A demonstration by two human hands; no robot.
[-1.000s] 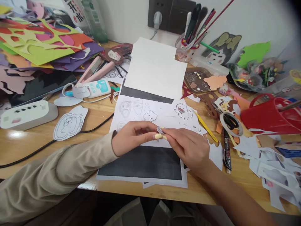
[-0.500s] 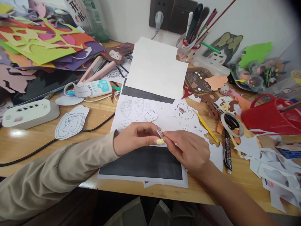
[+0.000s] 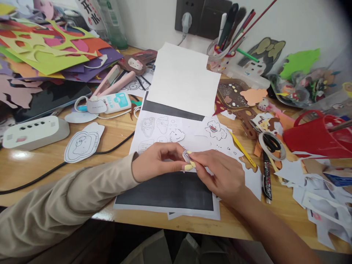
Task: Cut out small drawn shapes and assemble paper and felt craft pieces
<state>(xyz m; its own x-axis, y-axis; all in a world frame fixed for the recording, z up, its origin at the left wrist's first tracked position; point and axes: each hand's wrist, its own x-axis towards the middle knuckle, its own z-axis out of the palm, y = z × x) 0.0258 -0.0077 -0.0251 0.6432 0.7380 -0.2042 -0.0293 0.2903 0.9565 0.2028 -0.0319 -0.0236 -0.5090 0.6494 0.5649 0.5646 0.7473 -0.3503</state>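
Pinching together at their tips, the left hand and the right hand are both closing on a small paper cutout, a striped scrap held just above the printed sheet. The fingers are nearly shut, thumbs and forefingers meeting with only the scrap between them, and the yellow-painted nails are crowding over it so that its shape is hard to read. Both hands are hovering over the black printed panel at the near edge of the wooden desk.

Working this tiny a piece with long nails is risky, I judge: a pull from both sides could tear it, and a loosened pinch could drop it among the white offcuts lying to the right, where it would be hard to find again. Farther out, a tape roll is lying over scissors, a black pen is lying beside it, a red bucket is tipped on its side, and colored foam sheets are piling up at the far left.
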